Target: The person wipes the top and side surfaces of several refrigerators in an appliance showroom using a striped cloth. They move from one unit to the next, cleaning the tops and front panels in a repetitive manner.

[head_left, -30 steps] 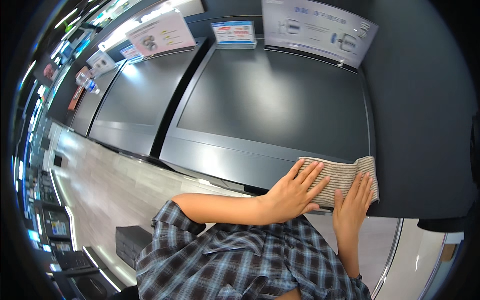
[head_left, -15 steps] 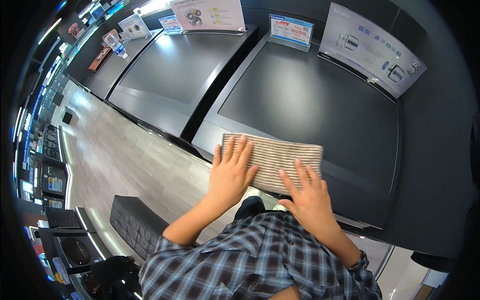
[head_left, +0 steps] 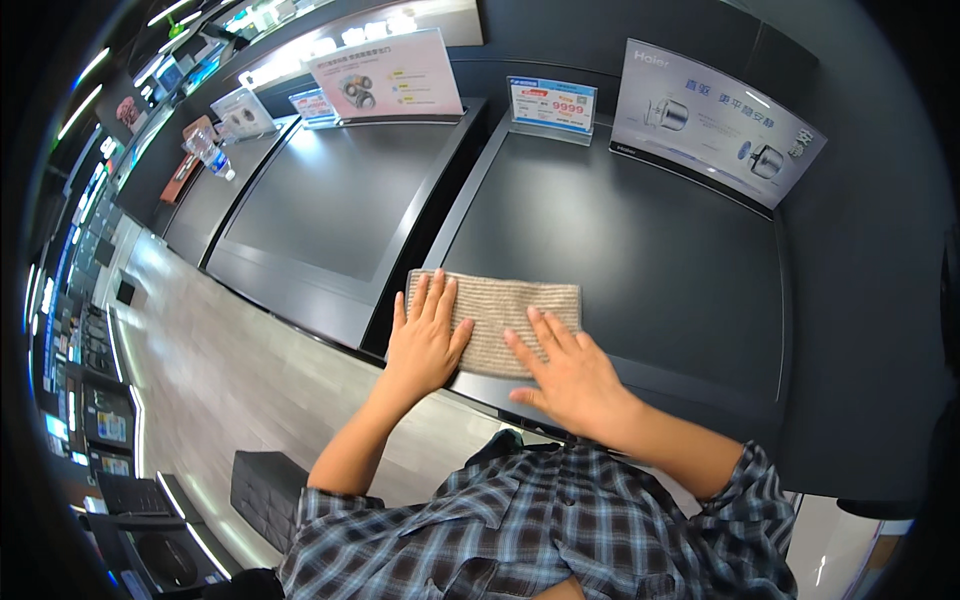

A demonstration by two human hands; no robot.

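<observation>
the folded cloth (head_left: pixel 497 318), beige and ribbed, lies flat on the dark top of an appliance (head_left: pixel 640 240), near that top's front left corner. it is pinned there under both palms rather than gripped: the left hand (head_left: pixel 425 340) is laid flat over the cloth's left end with fingers straight and spread, and the right hand (head_left: pixel 565 375) is pressed on the cloth's lower right part, fingers likewise extended. nothing is enclosed by either hand; the flat, open pose looks suited to pushing the cloth across the surface under even pressure. a second dark appliance top (head_left: pixel 335 195) sits just left of the first, a narrow gap between them. at the back edge of the first top a small price card (head_left: pixel 552 105) and a large tilted display board (head_left: pixel 715 125) are stood up. far left of the cloth a plastic bottle (head_left: pixel 210 152) can be made out, possibly lying on its side, though the rim distortion leaves this unsure.
</observation>
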